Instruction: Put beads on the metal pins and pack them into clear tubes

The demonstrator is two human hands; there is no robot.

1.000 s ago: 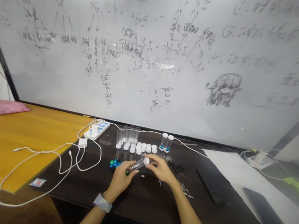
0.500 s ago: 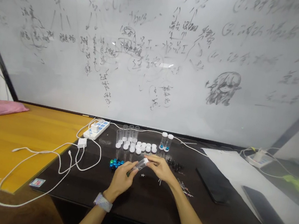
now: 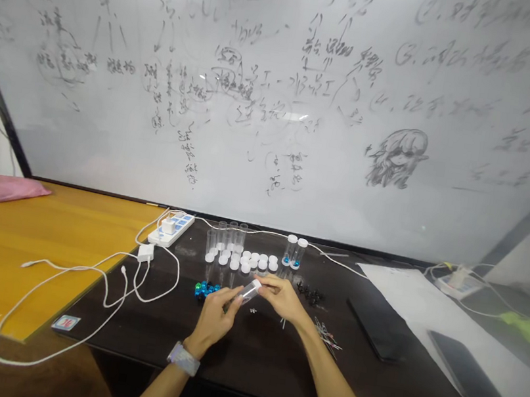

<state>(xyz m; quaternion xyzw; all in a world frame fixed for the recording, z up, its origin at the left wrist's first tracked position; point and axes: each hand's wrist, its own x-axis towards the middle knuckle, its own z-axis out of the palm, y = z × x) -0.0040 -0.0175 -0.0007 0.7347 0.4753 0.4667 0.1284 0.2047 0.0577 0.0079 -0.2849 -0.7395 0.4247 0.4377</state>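
Note:
My left hand (image 3: pixel 215 317) is closed around the lower part of a clear plastic tube (image 3: pixel 248 291), which it holds tilted above the dark table. The fingers of my right hand (image 3: pixel 285 300) are closed at the tube's white end cap (image 3: pixel 257 284). Just beyond my left hand sit shiny blue and green balls (image 3: pixel 204 289), partly covered by it. Small pale pieces (image 3: pixel 253 311) lie below the tube. Small black parts (image 3: pixel 309 294) and thin white sticks (image 3: pixel 325 337), some with red, lie right of my right hand.
Several clear tubes (image 3: pixel 211 243) and loose white caps (image 3: pixel 262 264) stand toward the whiteboard. Two capped tubes (image 3: pixel 299 255) contain something blue. A power strip (image 3: pixel 171 230) and white cables (image 3: pixel 109 275) lie left; a dark tablet-like slab (image 3: pixel 375 328) and a phone (image 3: pixel 474 378) lie right.
The tube and both hands have barely moved; the tube has shifted slightly left at its capped end. Both hands keep their hold, and the items on the table are unchanged.

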